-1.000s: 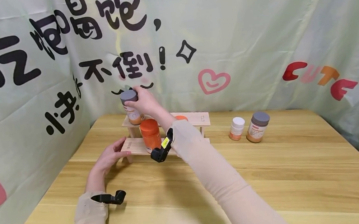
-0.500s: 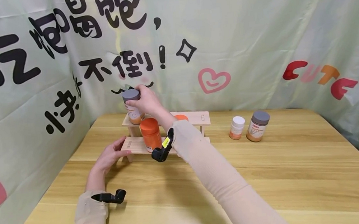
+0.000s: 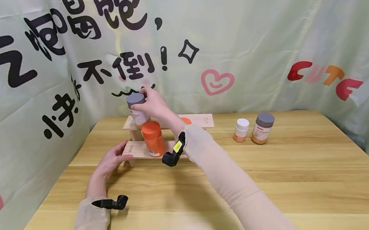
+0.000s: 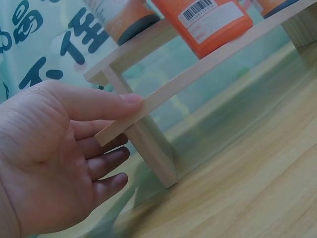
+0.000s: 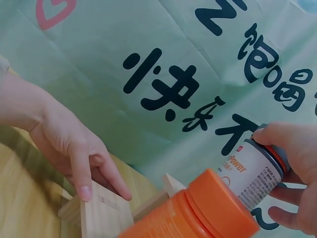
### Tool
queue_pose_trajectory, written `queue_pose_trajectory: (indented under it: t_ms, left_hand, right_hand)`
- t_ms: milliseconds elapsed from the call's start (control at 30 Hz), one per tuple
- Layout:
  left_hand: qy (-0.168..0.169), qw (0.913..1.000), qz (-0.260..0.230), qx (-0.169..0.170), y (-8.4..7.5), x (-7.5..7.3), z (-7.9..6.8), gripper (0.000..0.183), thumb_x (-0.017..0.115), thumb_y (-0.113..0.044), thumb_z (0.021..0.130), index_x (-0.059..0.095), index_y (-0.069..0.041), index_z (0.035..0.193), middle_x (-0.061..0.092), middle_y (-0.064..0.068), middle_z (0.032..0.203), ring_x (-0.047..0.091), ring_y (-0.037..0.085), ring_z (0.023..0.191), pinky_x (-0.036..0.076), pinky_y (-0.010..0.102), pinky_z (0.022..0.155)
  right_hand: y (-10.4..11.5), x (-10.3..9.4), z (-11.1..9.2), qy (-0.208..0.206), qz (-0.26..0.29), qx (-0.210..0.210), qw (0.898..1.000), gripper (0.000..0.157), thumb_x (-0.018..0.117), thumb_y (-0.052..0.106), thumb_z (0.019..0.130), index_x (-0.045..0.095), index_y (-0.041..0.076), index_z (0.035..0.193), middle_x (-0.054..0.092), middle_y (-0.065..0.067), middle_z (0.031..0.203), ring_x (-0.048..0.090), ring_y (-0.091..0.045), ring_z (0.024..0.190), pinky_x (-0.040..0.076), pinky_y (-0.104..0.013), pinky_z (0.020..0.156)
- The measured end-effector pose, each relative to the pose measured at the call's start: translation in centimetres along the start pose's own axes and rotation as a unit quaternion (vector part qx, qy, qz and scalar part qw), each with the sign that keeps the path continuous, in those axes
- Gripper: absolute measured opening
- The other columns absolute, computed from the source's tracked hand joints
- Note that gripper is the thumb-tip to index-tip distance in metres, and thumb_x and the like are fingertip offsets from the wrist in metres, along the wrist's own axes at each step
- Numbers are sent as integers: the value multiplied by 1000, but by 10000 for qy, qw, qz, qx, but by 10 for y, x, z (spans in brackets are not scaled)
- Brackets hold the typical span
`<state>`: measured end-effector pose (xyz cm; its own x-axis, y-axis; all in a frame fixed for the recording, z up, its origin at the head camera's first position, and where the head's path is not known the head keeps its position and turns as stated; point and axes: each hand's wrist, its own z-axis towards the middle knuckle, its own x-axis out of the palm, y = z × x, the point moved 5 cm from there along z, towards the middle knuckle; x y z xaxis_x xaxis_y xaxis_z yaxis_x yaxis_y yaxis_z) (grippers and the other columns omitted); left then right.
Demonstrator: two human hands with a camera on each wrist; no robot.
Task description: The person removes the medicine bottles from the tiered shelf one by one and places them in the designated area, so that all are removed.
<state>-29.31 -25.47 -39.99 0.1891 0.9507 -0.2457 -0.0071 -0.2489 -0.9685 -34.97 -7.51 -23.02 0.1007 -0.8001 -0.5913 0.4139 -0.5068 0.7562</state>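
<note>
On the upper step of a two-step wooden rack (image 3: pixel 136 148), a grey-lidded supplement bottle (image 3: pixel 136 114) stands at the left end. My right hand (image 3: pixel 154 103) grips it around the lid, thumb on the near side. An orange bottle (image 3: pixel 154 141) stands on the lower step, in front of it. With my left hand (image 3: pixel 110 162) I pinch the left end of that lower step: in the left wrist view the thumb (image 4: pixel 106 101) lies along its edge and the other fingers are behind and below. Another orange lid (image 3: pixel 186 120) shows partly behind my right forearm.
To the right of the rack a small white-lidded bottle (image 3: pixel 241 130) and a second grey-lidded bottle (image 3: pixel 263 128) stand on the wooden table (image 3: pixel 297 178). A printed cloth (image 3: pixel 247 42) hangs behind and at the left side.
My right hand and the grey-lidded bottle have shifted slightly to the right along the upper step. The left hand keeps its hold on the rack. The head view has turned slightly.
</note>
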Motion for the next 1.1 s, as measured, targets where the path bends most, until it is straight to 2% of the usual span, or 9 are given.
queue_pose_trajectory:
  t_ms: [200,333,500,700,967,1100]
  left_hand:
    - [22,10000,33,30,-3,2,2,81,64,-6,85,12,6,145,9,24,151,13,36,137,13,47,111]
    - [1,10000,27,32,-2,2,1,80,64,-6,85,13,5,146,9,24,151,12,35,137,13,46,111]
    - [-26,9999,102,-7,0,2,0,80,64,-8,85,14,5,146,9,24,151,11,35,138,12,47,111]
    - [-8,10000,-6,-28,-1,1,-2,81,64,-7,85,12,5,146,7,24,151,11,36,138,12,48,111]
    - [-2,10000,-29,-33,-2,1,-2,81,64,-8,85,11,5,146,7,24,151,9,36,138,11,48,111]
    - [18,10000,-58,-43,-2,2,-2,81,64,-7,85,11,6,145,7,24,152,9,36,138,11,48,111]
  right_hand:
    - [-10,-19,0,-104,392,-101,9991,48,72,20,79,51,2,118,59,-11,110,56,-18,97,45,-23,79]
    - [-20,-36,0,-194,508,-20,9985,49,72,20,79,51,1,119,59,-11,112,55,-19,98,46,-24,82]
    - [-36,-57,1,-122,447,138,9988,51,71,20,80,49,1,122,57,-12,113,53,-20,100,45,-27,84]
    - [-52,-82,-4,-71,822,200,9964,49,70,16,80,49,-1,121,56,-14,113,52,-23,102,46,-31,84]
    - [-75,-122,-17,-457,944,348,9939,52,70,18,81,47,1,125,54,-13,118,51,-25,106,47,-36,86]
    - [-86,-142,-26,-682,810,385,9936,53,69,18,82,46,0,126,52,-14,120,51,-26,108,47,-37,87]
